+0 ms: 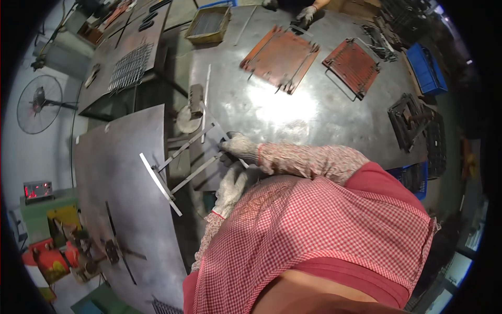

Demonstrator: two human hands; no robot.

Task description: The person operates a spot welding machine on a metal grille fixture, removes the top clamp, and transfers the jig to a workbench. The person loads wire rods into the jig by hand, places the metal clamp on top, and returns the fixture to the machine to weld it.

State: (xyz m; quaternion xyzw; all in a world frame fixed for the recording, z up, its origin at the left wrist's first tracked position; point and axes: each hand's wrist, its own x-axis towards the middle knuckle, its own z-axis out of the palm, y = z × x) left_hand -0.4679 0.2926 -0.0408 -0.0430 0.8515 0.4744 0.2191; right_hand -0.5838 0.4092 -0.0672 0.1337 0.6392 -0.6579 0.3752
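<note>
A pale metal frame point(197, 172) has two parallel bars joined to a crossbar at each end. Its left crossbar hangs past the table's edge, over the neighbouring metal sheet. Gloved, my right hand point(240, 148) is wrapped round the frame's right end, and something dark shows under its fingers. My left hand point(230, 189), also gloved, is just below, closed at the lower end of the same crossbar. Its fingertips are partly hidden, so the exact grip is unclear. Beyond the frame, a ridged metal block point(196, 100) and a thin pale strip point(206, 97) lie at the table's left edge.
The metal table point(334, 123) bears two reddish jig plates point(282, 58) point(355, 68) and a dark metal fixture point(405, 123). Blue bins point(426, 68) stand at the right. At the far side is another person's gloved hand point(307, 14). A fan point(40, 103) stands left.
</note>
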